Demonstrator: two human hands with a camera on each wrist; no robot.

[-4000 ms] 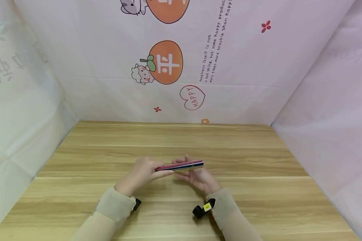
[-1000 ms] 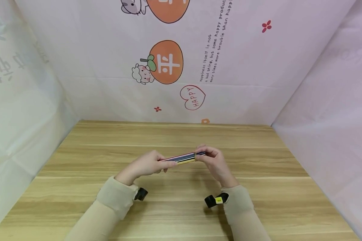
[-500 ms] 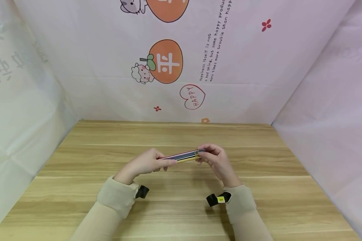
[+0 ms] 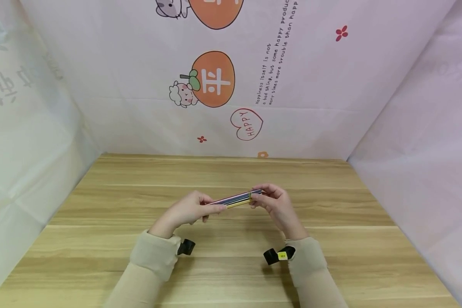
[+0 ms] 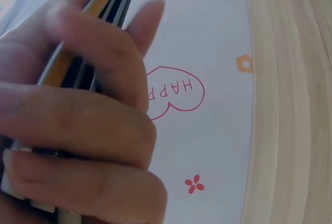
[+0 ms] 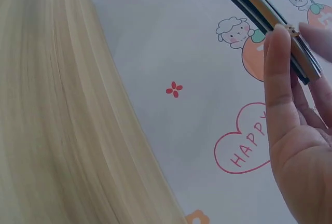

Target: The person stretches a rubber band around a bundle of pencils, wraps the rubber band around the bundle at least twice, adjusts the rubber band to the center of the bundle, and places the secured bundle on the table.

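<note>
A bundle of pencils (image 4: 236, 199), with yellow, dark blue and reddish sides, is held above the table, tilted slightly up to the right. My left hand (image 4: 188, 209) grips its left end; in the left wrist view the fingers (image 5: 78, 120) curl round the pencils. At the other end, my right hand (image 4: 280, 209) pinches between thumb and fingertips at a thin rubber band (image 4: 250, 196) round the bundle. The right wrist view shows the band (image 6: 291, 30) close to the pencils' end, between the fingertips. How many times it is wound cannot be told.
A wood-grain table (image 4: 138, 179) lies below both hands. Printed white cloth walls (image 4: 300, 128) stand behind it and at both sides. A black wrist camera (image 4: 186, 247) sits on the left cuff, another camera (image 4: 271, 256) on the right.
Four seconds ago my right hand lay with spread fingers under the bundle's right end; now it pinches at the band. In the last second both hands have barely shifted, with the left still gripping the pencils.
</note>
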